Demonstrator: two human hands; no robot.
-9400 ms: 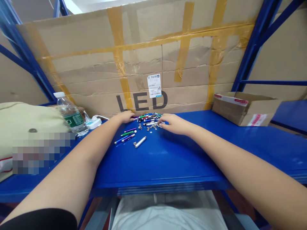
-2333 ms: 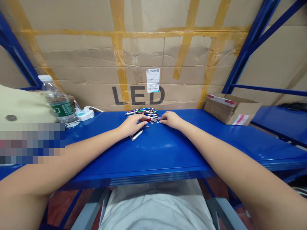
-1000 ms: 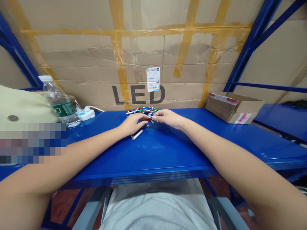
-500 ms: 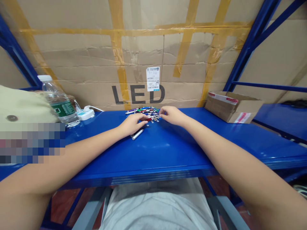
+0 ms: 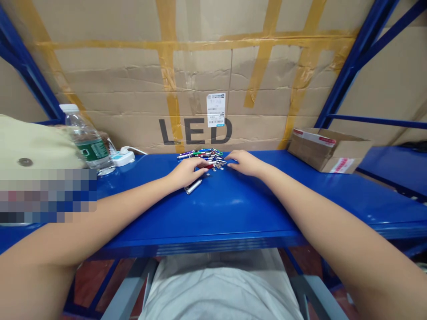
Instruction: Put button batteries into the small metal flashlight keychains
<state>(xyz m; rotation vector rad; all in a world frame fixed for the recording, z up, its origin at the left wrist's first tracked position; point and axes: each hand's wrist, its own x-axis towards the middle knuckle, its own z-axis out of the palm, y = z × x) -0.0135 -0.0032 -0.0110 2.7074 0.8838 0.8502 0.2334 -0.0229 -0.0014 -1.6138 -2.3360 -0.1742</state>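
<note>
Head view: the left hand point(image 5: 188, 171) and right hand point(image 5: 245, 163) rest just apart at centre frame on the blue shelf point(image 5: 233, 222), grip unclear. An unsorted heap of pens point(image 5: 202, 154) and small metal bits point(image 5: 216, 166) lies between them; a silver pen point(image 5: 194, 186) sits just below the left hand.
</note>
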